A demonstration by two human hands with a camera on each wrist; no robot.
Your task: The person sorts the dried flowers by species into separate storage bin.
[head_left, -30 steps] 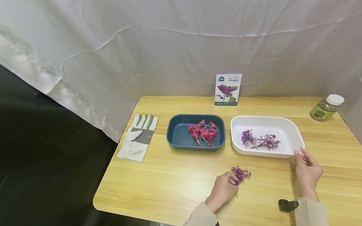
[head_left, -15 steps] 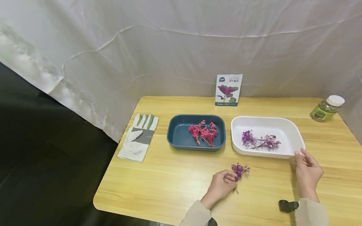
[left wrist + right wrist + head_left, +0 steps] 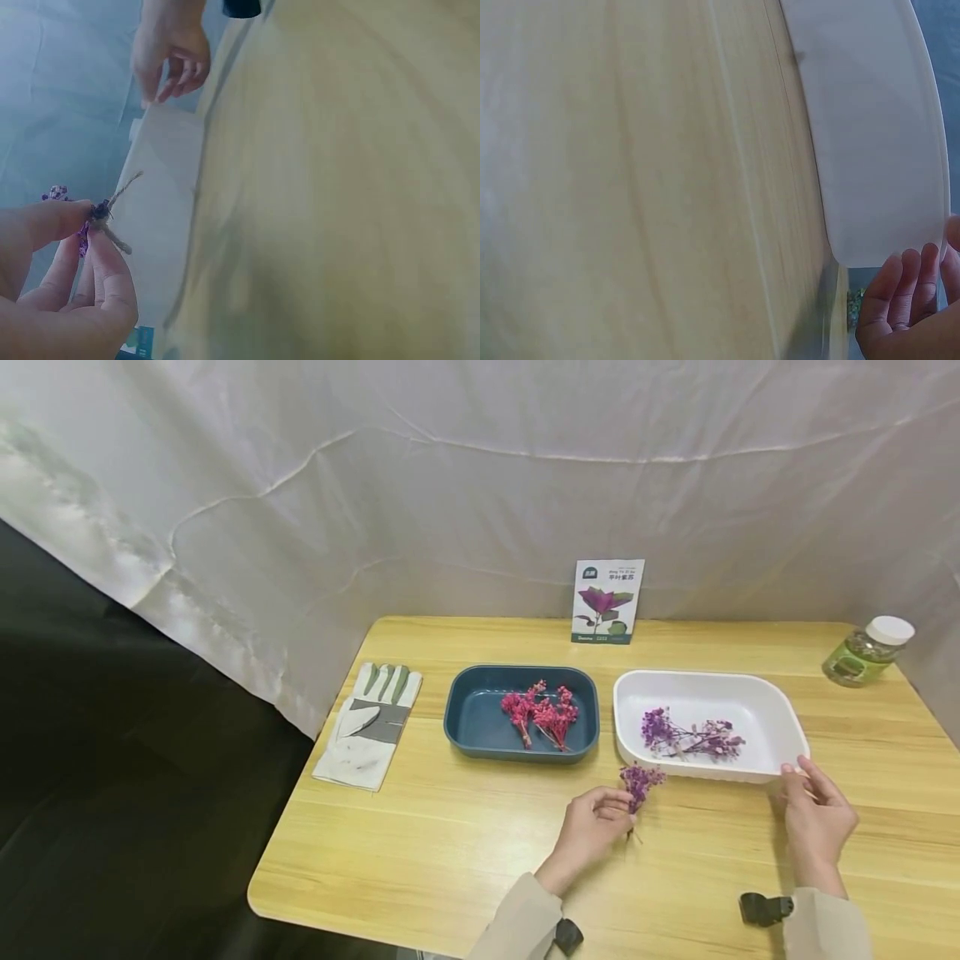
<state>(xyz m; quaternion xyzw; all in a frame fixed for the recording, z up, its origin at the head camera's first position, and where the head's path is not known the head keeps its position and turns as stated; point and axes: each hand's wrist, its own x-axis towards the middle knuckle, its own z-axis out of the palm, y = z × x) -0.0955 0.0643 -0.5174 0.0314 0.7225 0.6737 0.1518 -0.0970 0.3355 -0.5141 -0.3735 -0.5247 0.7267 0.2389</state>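
Observation:
Between thumb and fingertips my left hand (image 3: 592, 828) pinches a small bunch of purple dried flowers (image 3: 639, 782), held just in front of the white tray (image 3: 776, 714). In the left wrist view, twine ends (image 3: 124, 191) stick out from the pinched stems. My right hand (image 3: 817, 814) grips the tray's near right corner; the right wrist view shows its fingers (image 3: 906, 281) against the tray wall. More purple dried flowers (image 3: 705, 739) lie inside the white tray. To its left, a dark blue tray (image 3: 472, 718) holds pink dried flowers (image 3: 553, 718).
A white and grey work glove (image 3: 363, 731) lies at the table's left. A seed packet (image 3: 607, 602) leans on the back curtain. At the far right corner stands a jar (image 3: 866, 653) with a white lid.
My left hand has carried the purple flower bunch forward, from the near table area up to the white tray's front edge. The right hand keeps its grip on the tray corner.

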